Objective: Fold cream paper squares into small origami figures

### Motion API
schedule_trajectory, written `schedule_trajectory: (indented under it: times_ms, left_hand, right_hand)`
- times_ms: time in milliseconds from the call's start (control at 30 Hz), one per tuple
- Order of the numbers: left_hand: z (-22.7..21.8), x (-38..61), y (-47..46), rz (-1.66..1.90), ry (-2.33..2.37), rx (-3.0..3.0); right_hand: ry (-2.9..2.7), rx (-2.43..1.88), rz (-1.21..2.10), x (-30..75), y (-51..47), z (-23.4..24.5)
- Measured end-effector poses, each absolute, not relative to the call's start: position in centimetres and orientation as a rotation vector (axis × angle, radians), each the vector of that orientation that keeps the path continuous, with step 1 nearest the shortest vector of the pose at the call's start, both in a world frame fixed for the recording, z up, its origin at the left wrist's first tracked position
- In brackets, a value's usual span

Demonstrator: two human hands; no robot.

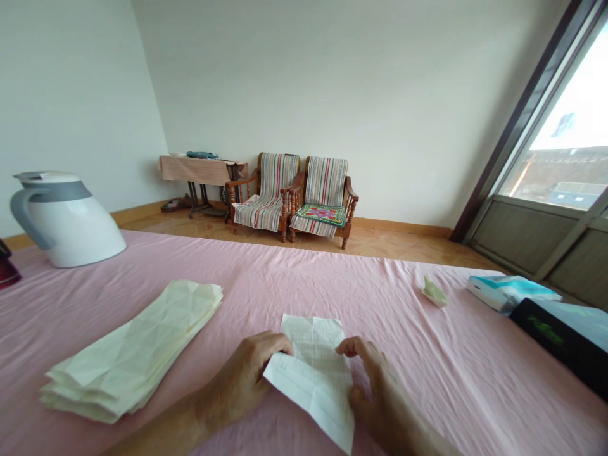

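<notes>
A creased, pale sheet of paper [316, 373] lies in front of me, its near part lifted and tilted off the cloth. My left hand [259, 354] pinches its left edge, the thumb on top and the other fingers mostly hidden. On the other side, my right hand [375, 380] is at the right edge with thumb and index finger apart, pink cloth showing between them. To the left rests a stack of creased paper sheets [137, 348]. A small folded paper piece [434, 291] sits farther off on the right.
Pink cloth [266, 272] covers the surface. A white and grey jug [78, 221] stands at the far left. On the right are a blue and white tissue pack [510, 291] and a black box [555, 342]. Beyond are two wooden chairs [351, 190] and a covered table [199, 170].
</notes>
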State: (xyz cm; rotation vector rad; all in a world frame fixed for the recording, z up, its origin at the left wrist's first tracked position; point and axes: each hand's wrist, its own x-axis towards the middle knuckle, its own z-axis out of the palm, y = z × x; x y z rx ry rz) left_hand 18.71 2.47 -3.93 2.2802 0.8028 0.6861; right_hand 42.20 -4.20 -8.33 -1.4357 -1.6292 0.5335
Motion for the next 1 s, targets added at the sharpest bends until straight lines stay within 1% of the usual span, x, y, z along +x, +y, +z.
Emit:
schedule_trajectory:
  times_ms: [133,233,367,533,733,800,900,1000]
  left_hand:
    - [-3.8,18.5,1.2,0.619,0.875,2.207]
    - [-3.8,18.4,0.9,0.615,0.844,2.233]
    - [-4.0,18.2,1.1,0.612,0.808,2.303]
    - [-4.6,18.1,1.5,0.613,0.800,2.341]
    - [-4.6,18.0,1.6,0.650,0.851,2.318]
    - [-4.4,18.0,1.5,0.641,0.867,2.296]
    - [-4.3,17.9,1.4,0.636,0.876,2.269]
    - [-4.2,17.9,1.5,0.639,0.885,2.238]
  right_hand:
    - [-1.830,-1.463,0.532,42.8,-5.3,-7.7]
    - [-1.809,-1.463,0.520,43.6,-4.8,-7.1]
    - [-1.963,-1.452,0.422,43.7,-3.5,-6.4]
    - [-2.148,-1.588,0.253,43.1,-1.8,-6.1]
    - [-1.970,-1.682,0.221,44.0,-0.5,-8.0]
    - [-1.926,-1.616,0.266,44.2,-1.3,-8.4]
    - [-1.755,-1.291,0.420,43.9,-3.7,-8.2]
    - [-1.644,-1.272,0.456,42.9,-5.7,-7.5]
